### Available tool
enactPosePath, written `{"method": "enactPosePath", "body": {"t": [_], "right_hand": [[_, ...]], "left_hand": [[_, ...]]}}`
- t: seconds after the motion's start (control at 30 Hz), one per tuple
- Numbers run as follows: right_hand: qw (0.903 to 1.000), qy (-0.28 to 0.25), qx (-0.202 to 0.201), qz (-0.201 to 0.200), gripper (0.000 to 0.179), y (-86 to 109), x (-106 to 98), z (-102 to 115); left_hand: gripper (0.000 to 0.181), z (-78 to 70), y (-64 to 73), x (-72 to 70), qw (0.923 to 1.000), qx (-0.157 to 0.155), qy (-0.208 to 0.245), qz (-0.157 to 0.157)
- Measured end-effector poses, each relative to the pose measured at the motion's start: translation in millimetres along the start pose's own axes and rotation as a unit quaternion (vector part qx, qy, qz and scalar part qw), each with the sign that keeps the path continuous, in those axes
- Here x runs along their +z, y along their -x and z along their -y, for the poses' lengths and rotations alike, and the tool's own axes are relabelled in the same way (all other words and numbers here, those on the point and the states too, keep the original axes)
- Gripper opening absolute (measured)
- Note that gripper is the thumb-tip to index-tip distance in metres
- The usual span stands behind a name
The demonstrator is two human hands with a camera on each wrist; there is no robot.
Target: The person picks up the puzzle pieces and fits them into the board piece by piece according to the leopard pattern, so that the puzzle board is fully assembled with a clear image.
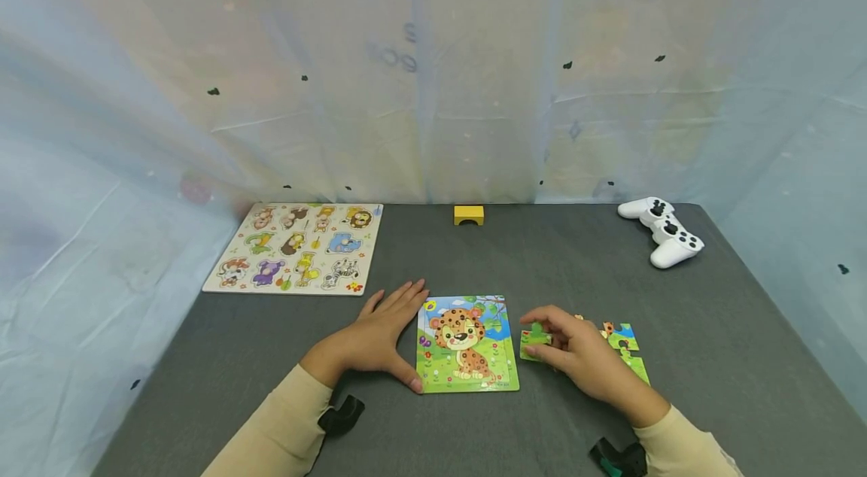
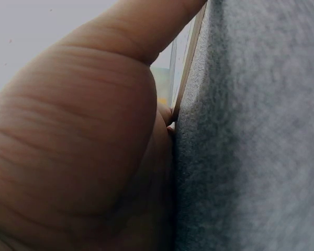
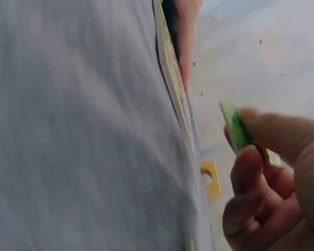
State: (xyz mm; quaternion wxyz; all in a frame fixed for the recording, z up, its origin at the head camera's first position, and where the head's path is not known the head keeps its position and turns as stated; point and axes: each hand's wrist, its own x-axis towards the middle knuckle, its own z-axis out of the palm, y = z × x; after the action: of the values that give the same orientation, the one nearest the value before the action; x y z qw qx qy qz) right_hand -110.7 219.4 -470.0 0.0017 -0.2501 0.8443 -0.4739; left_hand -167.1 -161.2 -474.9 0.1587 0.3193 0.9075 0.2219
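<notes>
A square leopard puzzle board [image 1: 467, 345] lies flat in the middle of the table. My left hand [image 1: 379, 338] rests along its left side, fingers stretched toward the top left corner and thumb at the bottom left one; in the left wrist view the thumb base and palm [image 2: 78, 136] fill much of the picture. To the right of the board, my right hand [image 1: 576, 349] pinches a green puzzle piece [image 1: 533, 342] between thumb and fingers. The right wrist view shows that piece [image 3: 234, 127] held up off the grey tabletop. More loose puzzle pieces [image 1: 625, 340] lie partly hidden behind the right hand.
A pale animal board [image 1: 294, 247] lies at the back left. At the far edge stands a yellow arch block [image 1: 469, 215], and a white game controller [image 1: 662, 231] is at the back right. Pale sheeting [image 1: 433, 86] hangs behind the grey table [image 1: 542, 266].
</notes>
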Motion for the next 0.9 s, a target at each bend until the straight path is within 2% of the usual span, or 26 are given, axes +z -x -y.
{"method": "enactPosePath", "body": {"t": [0.13,0.27,0.4,0.53,0.67,0.77,0.9], "right_hand": [[0.9964,-0.083,0.003,0.016,0.029,-2.3,9,3],[0.9926,-0.117,0.006,0.033,0.024,-3.3,18,4],[0.9927,-0.115,-0.002,0.035,0.021,-5.4,28,7],[0.9935,-0.107,-0.005,0.038,0.027,-9.5,39,11],[0.9960,-0.087,-0.002,0.017,0.029,-16.5,53,17],[0.9969,-0.079,-0.007,0.003,0.024,-23.6,65,22],[0.9965,-0.082,-0.019,0.007,0.024,-32.9,80,27]], "left_hand": [[0.153,-0.3,0.0,1.1,1.0000,-0.001,0.000,0.000],[0.152,-0.6,0.6,1.3,1.0000,-0.002,0.002,0.001],[0.152,-0.3,0.1,1.4,1.0000,0.000,0.001,0.000],[0.152,-1.5,-0.6,0.3,1.0000,0.001,-0.003,0.003],[0.152,-3.1,-0.1,-2.3,1.0000,-0.002,-0.001,0.007],[0.151,-3.3,0.0,-3.0,1.0000,-0.002,0.000,0.006],[0.152,-1.8,0.3,-1.5,1.0000,-0.004,-0.003,0.008]]}}
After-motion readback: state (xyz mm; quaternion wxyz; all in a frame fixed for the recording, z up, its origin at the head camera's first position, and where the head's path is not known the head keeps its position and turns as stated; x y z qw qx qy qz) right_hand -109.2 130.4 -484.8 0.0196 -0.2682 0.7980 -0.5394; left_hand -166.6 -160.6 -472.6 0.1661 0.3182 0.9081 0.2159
